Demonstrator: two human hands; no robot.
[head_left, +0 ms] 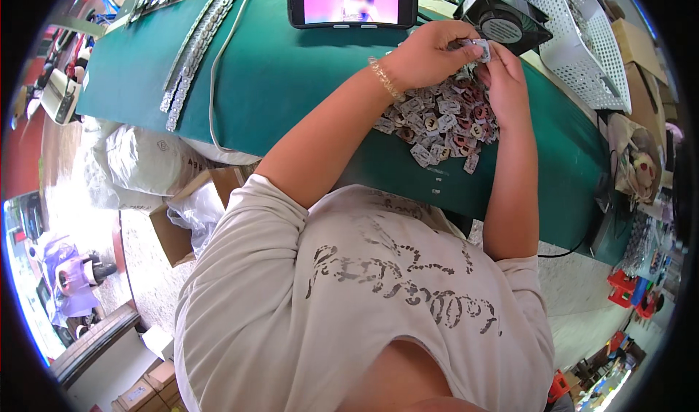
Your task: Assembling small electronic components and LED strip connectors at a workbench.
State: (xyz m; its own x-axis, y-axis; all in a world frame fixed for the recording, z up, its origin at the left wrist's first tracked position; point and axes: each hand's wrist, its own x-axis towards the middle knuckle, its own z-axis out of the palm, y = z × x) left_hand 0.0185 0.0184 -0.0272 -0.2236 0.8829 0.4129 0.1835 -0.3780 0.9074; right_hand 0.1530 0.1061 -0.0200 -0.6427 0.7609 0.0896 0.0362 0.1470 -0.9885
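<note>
Over a heap of small flat metal pieces [440,124] on the green tabletop, both my hands meet at the heap's far edge. My left hand [429,55], with a gold bracelet [384,79] on its wrist, is closed in a pinch on a small silvery metal piece [478,48]. My right hand [506,77] comes in from the other side, its thumb and fingers closed on the same piece. Some pieces in the heap are silvery, others reddish or brass-toned. The fingers partly cover the held piece, so its full shape is hidden.
A lit phone [353,2] stands at the far edge. Just beyond my hands is a black fan [502,20], beside a white perforated basket [575,44]. Metal strips [195,59] and a white cable [215,84] lie at left. An open cardboard box [173,230] sits below the table.
</note>
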